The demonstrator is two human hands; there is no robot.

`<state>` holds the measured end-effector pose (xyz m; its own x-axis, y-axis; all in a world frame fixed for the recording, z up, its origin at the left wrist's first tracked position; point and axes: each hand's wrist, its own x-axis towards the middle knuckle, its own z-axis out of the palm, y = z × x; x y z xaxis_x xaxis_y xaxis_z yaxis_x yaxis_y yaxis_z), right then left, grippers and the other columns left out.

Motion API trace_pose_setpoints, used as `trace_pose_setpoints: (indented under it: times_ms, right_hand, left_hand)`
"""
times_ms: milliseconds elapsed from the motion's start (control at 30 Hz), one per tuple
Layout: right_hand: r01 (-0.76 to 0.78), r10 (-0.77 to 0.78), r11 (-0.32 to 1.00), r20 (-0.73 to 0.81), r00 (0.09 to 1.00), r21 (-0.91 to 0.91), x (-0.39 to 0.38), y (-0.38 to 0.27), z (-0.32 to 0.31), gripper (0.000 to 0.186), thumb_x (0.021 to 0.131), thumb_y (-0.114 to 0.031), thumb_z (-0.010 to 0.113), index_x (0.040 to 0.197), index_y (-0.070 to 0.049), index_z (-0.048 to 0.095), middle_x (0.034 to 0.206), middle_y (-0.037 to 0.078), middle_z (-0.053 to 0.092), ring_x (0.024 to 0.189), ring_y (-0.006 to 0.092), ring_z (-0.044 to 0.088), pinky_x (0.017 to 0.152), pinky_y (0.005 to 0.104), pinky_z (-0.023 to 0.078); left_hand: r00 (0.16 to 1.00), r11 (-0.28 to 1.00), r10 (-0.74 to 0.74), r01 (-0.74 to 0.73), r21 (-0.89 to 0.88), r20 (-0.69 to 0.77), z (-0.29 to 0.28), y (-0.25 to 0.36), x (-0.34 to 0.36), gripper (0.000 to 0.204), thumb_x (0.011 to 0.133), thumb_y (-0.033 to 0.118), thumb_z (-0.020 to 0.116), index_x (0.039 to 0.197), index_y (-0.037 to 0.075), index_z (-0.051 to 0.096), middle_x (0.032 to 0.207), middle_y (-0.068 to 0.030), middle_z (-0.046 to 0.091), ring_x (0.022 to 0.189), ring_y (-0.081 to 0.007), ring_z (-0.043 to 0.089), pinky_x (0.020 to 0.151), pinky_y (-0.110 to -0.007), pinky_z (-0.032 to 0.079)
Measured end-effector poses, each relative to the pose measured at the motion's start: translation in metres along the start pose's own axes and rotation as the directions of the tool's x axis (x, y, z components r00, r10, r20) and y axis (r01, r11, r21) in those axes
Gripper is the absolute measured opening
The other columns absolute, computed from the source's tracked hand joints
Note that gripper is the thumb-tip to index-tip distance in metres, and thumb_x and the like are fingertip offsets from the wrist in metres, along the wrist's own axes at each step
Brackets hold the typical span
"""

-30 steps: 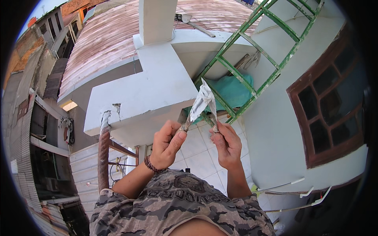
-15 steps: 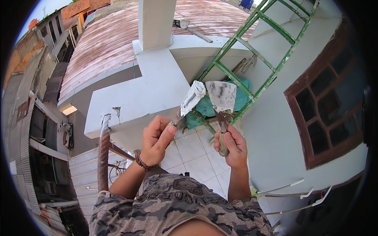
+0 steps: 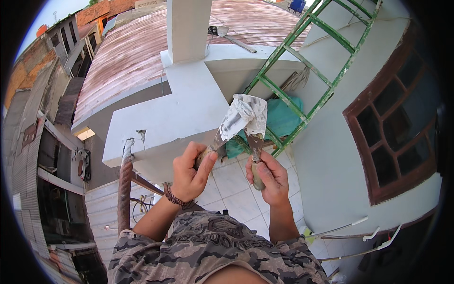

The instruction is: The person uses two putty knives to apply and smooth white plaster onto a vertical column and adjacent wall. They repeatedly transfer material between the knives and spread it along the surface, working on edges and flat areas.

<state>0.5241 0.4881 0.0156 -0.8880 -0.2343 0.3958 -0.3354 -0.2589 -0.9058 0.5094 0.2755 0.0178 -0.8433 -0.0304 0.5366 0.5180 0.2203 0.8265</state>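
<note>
My left hand [image 3: 189, 171], with a braided band at its wrist, is closed round the handle of a putty knife [image 3: 218, 142]. White putty [image 3: 243, 110] is heaped on that knife's blade. Closed on the handle of a second, wider putty knife [image 3: 256, 146] is my right hand [image 3: 269, 177]. The two smeared blades overlap in front of my chest, with the putty where they meet. To the left, a white ledge [image 3: 156, 113] has a chipped spot [image 3: 141, 135] near its corner, beside the putty-daubed top of a brown twisted post [image 3: 125, 184].
A green ladder [image 3: 302, 61] leans on the right, over a teal sheet [image 3: 286, 118]. Beyond the ledge stand a white pillar [image 3: 188, 31] and a ridged metal roof [image 3: 123, 57]. A brown-framed window [image 3: 373, 142] is in the right wall. White tiles [image 3: 236, 194] lie below.
The wide putty knife has moved left with my right hand, and its blade now overlaps the left knife's blade. My left hand has shifted slightly; the putty is now between the blades.
</note>
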Motion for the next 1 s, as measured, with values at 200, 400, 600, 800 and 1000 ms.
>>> trace_pose_setpoints:
  times_ms: [200, 400, 600, 800, 1000]
  right_hand:
    - [-0.051, 0.057, 0.990, 0.047, 0.997, -0.132, -0.004, -0.001, -0.002, 0.035, 0.099, -0.017, 0.047, 0.125, 0.007, 0.051, 0.090, 0.010, 0.058, 0.070, 0.0135, 0.051, 0.060, 0.0262, 0.044]
    - [-0.117, 0.112, 0.991, -0.084, 0.990, -0.066, -0.010, -0.001, -0.013, 0.037, 0.099, -0.016, 0.047, 0.128, 0.007, 0.049, 0.098, 0.011, 0.059, 0.074, 0.0138, 0.053, 0.063, 0.0273, 0.046]
    - [-0.041, 0.036, 0.998, -0.096, 0.995, -0.046, 0.002, -0.005, -0.009, 0.042, 0.100, -0.013, 0.047, 0.140, 0.000, 0.042, 0.104, 0.008, 0.057, 0.078, 0.0099, 0.051, 0.069, 0.0244, 0.045]
    - [-0.026, 0.014, 0.992, -0.099, 0.995, -0.127, 0.001, -0.002, -0.001, 0.041, 0.101, -0.011, 0.044, 0.140, -0.001, 0.043, 0.104, 0.007, 0.055, 0.078, 0.0098, 0.051, 0.069, 0.0242, 0.045]
    - [-0.048, -0.003, 0.970, -0.207, 0.978, -0.240, -0.008, 0.009, 0.001, 0.039, 0.101, -0.011, 0.043, 0.138, 0.001, 0.045, 0.100, 0.008, 0.056, 0.075, 0.0095, 0.051, 0.064, 0.0229, 0.045]
  left_hand:
    - [0.994, 0.982, -0.111, 0.106, -0.158, -0.024, -0.005, -0.002, 0.004, 0.021, 0.094, 0.018, 0.062, 0.086, 0.001, 0.052, 0.061, 0.0011, 0.045, 0.056, -0.0051, 0.036, 0.050, -0.022, 0.031]
    - [0.982, 0.935, -0.166, 0.129, -0.331, -0.086, -0.003, -0.003, 0.005, 0.021, 0.096, 0.018, 0.059, 0.085, 0.002, 0.050, 0.063, 0.0059, 0.042, 0.058, -0.0033, 0.032, 0.051, -0.020, 0.027]
    - [0.995, 0.977, -0.104, 0.100, -0.189, -0.009, 0.013, -0.005, -0.002, 0.020, 0.094, 0.018, 0.061, 0.087, 0.002, 0.052, 0.061, 0.0039, 0.043, 0.057, -0.0036, 0.034, 0.050, -0.021, 0.029]
    - [0.999, 0.990, 0.010, -0.005, -0.143, 0.035, 0.024, -0.010, 0.003, 0.019, 0.093, 0.018, 0.063, 0.088, 0.001, 0.054, 0.060, 0.0011, 0.047, 0.055, -0.0045, 0.038, 0.049, -0.023, 0.033]
    - [0.985, 0.984, -0.074, 0.097, -0.148, 0.153, 0.032, -0.021, 0.007, 0.020, 0.092, 0.019, 0.064, 0.088, 0.002, 0.054, 0.058, -0.0019, 0.047, 0.054, -0.0062, 0.038, 0.048, -0.024, 0.033]
